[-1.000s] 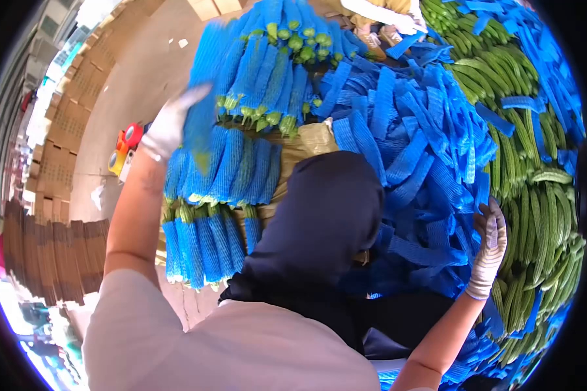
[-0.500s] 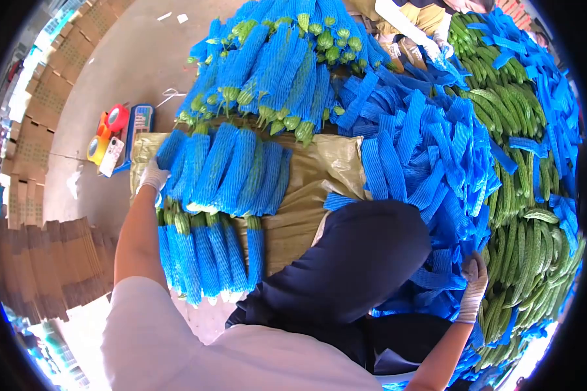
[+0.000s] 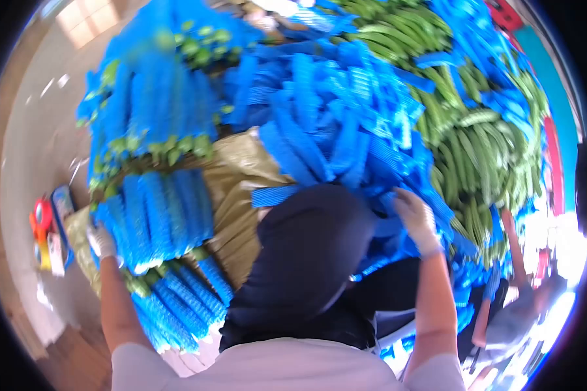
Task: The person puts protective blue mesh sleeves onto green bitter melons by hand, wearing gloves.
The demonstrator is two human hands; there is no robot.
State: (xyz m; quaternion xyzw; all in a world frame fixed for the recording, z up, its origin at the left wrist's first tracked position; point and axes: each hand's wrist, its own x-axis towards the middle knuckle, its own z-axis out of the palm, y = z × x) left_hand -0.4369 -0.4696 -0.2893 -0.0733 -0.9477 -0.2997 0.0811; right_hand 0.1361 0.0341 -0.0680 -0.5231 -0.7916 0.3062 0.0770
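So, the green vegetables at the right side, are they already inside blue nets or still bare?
Mostly bare: the green vegetables lie as an uncovered heap, with only loose blue nets scattered on and beside them.

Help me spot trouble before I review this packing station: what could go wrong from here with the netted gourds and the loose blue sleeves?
The left hand rests at the end of a stacked row of netted gourds; a nudge might roll some off the sacking. The right hand reaches into the heaped blue sleeves, which could slide down and get tangled. The picture is blurred, so neither hand's grip can be judged.
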